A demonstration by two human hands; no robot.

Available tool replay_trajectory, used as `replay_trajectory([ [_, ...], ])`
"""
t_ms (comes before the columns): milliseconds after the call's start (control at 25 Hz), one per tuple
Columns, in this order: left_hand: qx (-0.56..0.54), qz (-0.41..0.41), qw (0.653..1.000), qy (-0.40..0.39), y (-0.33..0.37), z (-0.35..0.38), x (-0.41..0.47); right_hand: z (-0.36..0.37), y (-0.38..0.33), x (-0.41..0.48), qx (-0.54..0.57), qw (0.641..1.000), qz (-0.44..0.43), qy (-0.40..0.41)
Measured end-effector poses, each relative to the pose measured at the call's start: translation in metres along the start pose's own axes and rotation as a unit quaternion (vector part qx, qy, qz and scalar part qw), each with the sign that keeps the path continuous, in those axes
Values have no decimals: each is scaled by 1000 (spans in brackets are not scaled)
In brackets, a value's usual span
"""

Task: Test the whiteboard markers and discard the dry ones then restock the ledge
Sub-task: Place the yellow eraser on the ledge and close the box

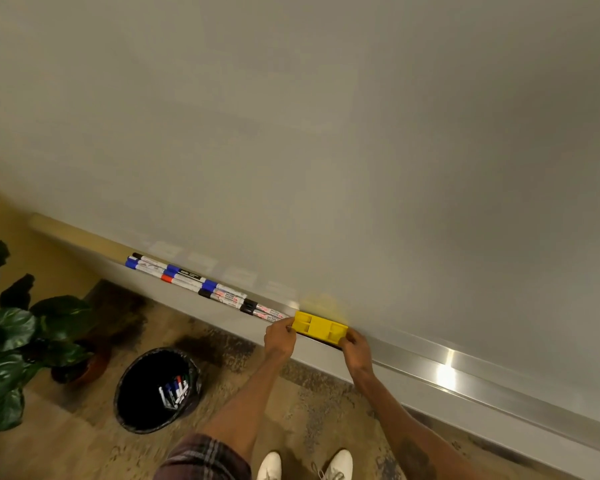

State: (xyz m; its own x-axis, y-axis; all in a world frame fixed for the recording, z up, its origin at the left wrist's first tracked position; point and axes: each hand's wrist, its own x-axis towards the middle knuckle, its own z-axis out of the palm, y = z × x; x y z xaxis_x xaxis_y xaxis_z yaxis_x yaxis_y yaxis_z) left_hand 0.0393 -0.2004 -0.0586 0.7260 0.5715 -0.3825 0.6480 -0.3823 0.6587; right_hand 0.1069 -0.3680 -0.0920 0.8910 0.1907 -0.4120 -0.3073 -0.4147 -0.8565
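Both arms extend forward: left hand and right hand each grasp an end of the yellow eraser, which sits on the ledge. Capped markers lie in rows along the ledge, just left of the eraser. The black bin on the floor contains several more markers.

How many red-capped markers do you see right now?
2: one red-capped marker in the row on the ledge, another in the bin; more may be hidden there.

Left hand, right hand holding yellow eraser on ledge, marker row beside — loose markers in bin.
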Motion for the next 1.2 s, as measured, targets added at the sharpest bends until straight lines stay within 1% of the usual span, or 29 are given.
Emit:
replay_trajectory([
  [160,32,16,999,-19,-6,-5,10,6,0,0,-6,1000,2,18],
  [320,33,23,999,7,-10,-13,12,11,-2,-1,-24,999,-5,24],
  [480,25,26,999,22,-19,-23,19,19,-12,-10,-21,999,-31,26],
  [640,26,25,999,-3,-27,-24,21,20,-13,-12,-29,998,-43,24],
  [800,41,54,997,-23,-30,-23,18,22,-16,-19,-49,997,-55,24],
  [880,34,66,997,-28,-30,-24,17,23,-17,-24,-74,995,-59,23],
  [1000,26,98,994,-46,-29,-27,16,22,-17,-31,-139,988,-68,29],
  [1080,33,133,990,-46,-28,-27,14,20,-17,-38,-193,978,-80,29],
  [1200,25,200,978,-47,-21,-27,2,14,-20,-55,-269,958,-86,53],
])
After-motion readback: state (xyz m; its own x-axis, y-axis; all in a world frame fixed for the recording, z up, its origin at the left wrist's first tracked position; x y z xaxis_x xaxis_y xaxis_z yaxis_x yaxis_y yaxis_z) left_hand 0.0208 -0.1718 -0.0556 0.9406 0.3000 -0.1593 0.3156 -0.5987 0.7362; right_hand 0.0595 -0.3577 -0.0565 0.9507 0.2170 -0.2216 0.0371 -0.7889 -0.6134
